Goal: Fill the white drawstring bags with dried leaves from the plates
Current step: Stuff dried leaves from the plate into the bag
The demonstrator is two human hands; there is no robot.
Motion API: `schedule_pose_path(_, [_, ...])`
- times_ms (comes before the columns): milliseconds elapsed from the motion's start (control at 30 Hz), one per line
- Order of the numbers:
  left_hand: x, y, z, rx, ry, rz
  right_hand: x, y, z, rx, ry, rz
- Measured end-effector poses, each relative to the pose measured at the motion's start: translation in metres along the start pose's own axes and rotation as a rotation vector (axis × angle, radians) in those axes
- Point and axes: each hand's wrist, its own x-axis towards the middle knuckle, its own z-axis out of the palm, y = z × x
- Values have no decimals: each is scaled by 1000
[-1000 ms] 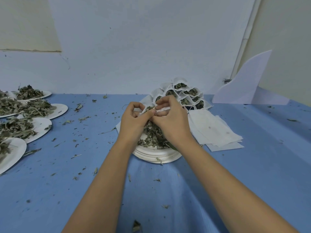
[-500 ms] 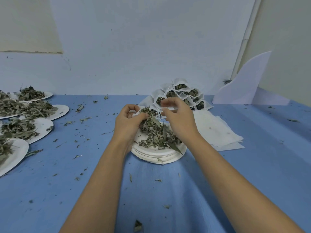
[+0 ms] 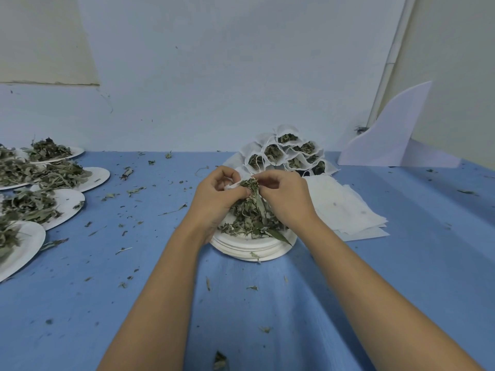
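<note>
Mid table (image 3: 241, 317), over the plate (image 3: 254, 250), left hand (image 3: 217, 194) pinches the bag (image 3: 231, 185), right hand (image 3: 286, 196) pinches leaves (image 3: 253, 183); I'd poke them deep.

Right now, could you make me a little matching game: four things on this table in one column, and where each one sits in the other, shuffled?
Things
1. filled bags
2. flat empty bags
3. bag being filled
4. spare plates of leaves

Places
A. far left of the table
B. pinched in the left hand
C. stacked just right of the right hand, which pinches leaves
D. piled behind both hands, near the wall

Pairs: 1-D, 2-C, 3-B, 4-A
</note>
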Motion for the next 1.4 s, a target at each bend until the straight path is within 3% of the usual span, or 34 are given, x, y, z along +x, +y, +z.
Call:
schedule_pose_path(233, [0,-1,-3,79,34,23,0,0,0,-2,71,4])
schedule_pose_path(633, [1,0,-6,-25,18,18,-1,-5,-2,215,10,36])
schedule_pose_path(933, [1,-2,-7,29,78,19,-7,-9,6,270,-16,48])
schedule_pose_path(1167, [0,-1,-2,164,95,88,-7,-7,12,485,-21,203])
schedule_pose_path(1400, [0,-1,2,69,44,66,-6,-8,14,393,101,151])
